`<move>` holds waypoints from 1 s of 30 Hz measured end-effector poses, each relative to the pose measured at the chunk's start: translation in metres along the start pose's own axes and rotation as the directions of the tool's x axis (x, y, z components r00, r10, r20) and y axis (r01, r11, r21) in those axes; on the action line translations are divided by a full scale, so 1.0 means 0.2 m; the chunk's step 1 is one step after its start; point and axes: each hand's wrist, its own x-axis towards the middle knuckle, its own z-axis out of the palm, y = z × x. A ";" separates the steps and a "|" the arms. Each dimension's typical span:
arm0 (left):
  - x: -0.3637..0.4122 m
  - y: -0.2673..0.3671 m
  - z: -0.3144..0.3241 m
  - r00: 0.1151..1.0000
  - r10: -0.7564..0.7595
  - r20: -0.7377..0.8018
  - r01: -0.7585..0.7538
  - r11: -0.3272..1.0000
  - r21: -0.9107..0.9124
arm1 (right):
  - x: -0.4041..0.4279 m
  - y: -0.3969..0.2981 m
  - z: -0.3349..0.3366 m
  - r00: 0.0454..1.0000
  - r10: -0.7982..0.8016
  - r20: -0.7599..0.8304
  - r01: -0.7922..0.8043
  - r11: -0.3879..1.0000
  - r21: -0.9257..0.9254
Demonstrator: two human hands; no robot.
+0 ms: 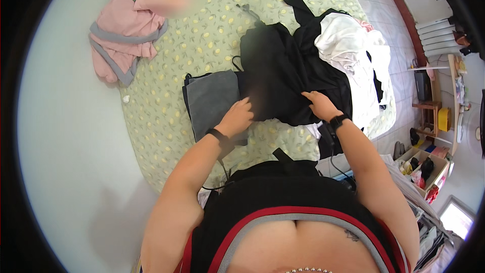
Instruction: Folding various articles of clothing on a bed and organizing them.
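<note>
A black garment (271, 64) lies spread on the bed before me, a grey drawstring reaching out from its far edge. My left hand (237, 115) has curled fingers at the garment's near left edge; a blur hides whether they pinch the cloth. My right hand (323, 105) touches the garment's right part, thumb and forefinger apart. Left of the black garment, and partly under my left hand, is a folded grey garment (214, 96) on top of darker cloth. White clothing (344, 45) is heaped to the right, over more black cloth. Both wrists wear black bands.
The bed's lemon-print sheet (204, 41) runs up to a pale wall (72, 94) on the left. Pink and grey clothing (127, 38) lies at the far left. A cable (333, 163) hangs near my right forearm. Beyond the right bed edge are floor tiles, a wooden stool (427, 115) and an open drawer (422, 168).
</note>
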 end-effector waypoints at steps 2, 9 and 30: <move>-0.07 -0.05 0.00 0.982 0.160 0.100 -0.141 0.974 -0.175 | -0.13 -0.09 -0.04 0.999 -0.028 -0.042 0.028 1.000 -0.015; -0.31 0.01 -0.22 0.805 0.115 0.582 0.365 0.677 -0.639 | -0.58 -0.35 -0.16 0.943 -0.308 -0.129 0.333 0.898 0.288; 0.14 0.34 0.00 0.684 -0.701 0.204 0.675 0.501 -0.541 | 0.04 0.04 0.28 0.699 0.710 0.081 -0.525 0.434 0.733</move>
